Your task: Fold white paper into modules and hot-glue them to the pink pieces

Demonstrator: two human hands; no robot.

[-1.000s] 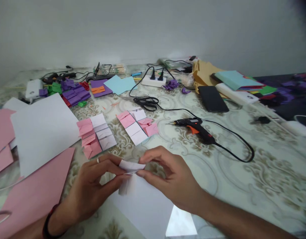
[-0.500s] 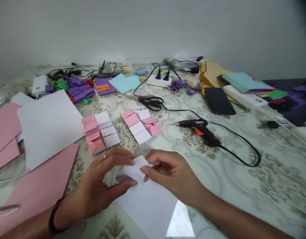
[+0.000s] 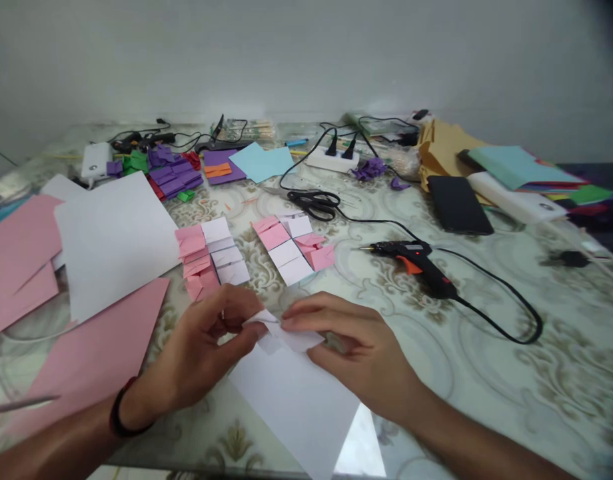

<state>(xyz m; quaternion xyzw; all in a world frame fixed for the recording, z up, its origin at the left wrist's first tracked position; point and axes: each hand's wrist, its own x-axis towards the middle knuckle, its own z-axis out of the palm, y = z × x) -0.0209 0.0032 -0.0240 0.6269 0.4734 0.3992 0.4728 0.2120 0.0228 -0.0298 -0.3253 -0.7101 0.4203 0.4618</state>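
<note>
A small folded white paper piece is pinched from both sides, by my left hand and my right hand, just above the table. Both hands have their fingers closed on it. A white sheet lies flat under the hands. Just beyond them sit two groups of folded pink and white paper pieces, one on the left and one on the right.
A black and orange glue gun with its cable lies to the right. Black scissors, a power strip, a black phone, purple folded pieces and coloured paper stacks sit farther back. Large white and pink sheets lie left.
The small white piece has been turned and refolded between my fingers. The view has shifted a little, so the table items sit slightly further right.
</note>
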